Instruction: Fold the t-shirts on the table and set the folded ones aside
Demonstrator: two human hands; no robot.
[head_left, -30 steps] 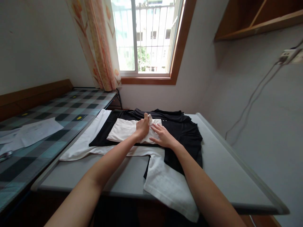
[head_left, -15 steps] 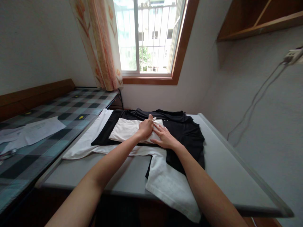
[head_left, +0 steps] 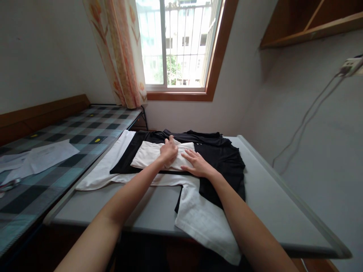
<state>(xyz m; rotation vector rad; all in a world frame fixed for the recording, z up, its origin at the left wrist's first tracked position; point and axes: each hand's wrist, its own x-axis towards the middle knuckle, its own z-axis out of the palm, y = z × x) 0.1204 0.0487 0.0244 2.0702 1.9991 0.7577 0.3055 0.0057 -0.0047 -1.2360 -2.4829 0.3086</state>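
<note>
Folded white fabric garment, head view: lies flat near the middle of the grey, pale-edged worktop, on top of a spread black fabric garment. Its long axis runs left to right, roughly parallel to the worktop's near edge; one short end points toward the bed side, the other toward the right-hand wall. Left hand: fingers curled, resting on the middle of the white garment; whether fabric is pinched cannot be told. Right hand: fingers spread wide, palm down, touching the garment's right part. Beneath the black garment, a larger white fabric garment shows at left and along the front, one part hanging over the near edge.

Surroundings: at left, a bed with a grey, black and teal checked mattress, bearing loose white printed papers. Ahead, a brown-framed barred window beside a cream curtain with orange flowers. Upper right, a brown wooden wall shelf; below it, a white wall socket with grey cables trailing down the wall.
</note>
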